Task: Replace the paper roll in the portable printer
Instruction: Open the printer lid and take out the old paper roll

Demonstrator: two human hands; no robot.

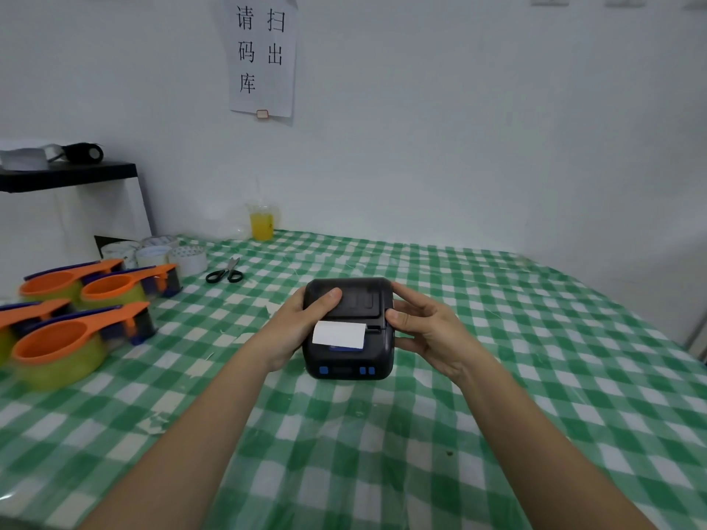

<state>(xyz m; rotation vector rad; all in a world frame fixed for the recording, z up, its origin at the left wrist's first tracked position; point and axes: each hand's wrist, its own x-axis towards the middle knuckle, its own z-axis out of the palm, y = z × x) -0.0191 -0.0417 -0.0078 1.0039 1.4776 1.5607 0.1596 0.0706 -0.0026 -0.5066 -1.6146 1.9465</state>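
Note:
A black portable printer [350, 361] with blue buttons sits on the green checked tablecloth [497, 376] in the middle of the table. Its lid is down, and a strip of white paper [339, 333] sticks out of the slot over its front. My left hand [296, 327] grips the printer's left side with the thumb resting on the lid. My right hand [428, 330] holds the right side, thumb pressed at the lid's right corner. The roll inside is hidden.
Several orange-handled tape dispensers [72, 319] crowd the left edge, with white tape rolls [168, 254] behind them. Black scissors [226, 273] lie behind the printer to the left. A cup of yellow drink [262, 223] stands against the wall. A black shelf [69, 174] sits far left.

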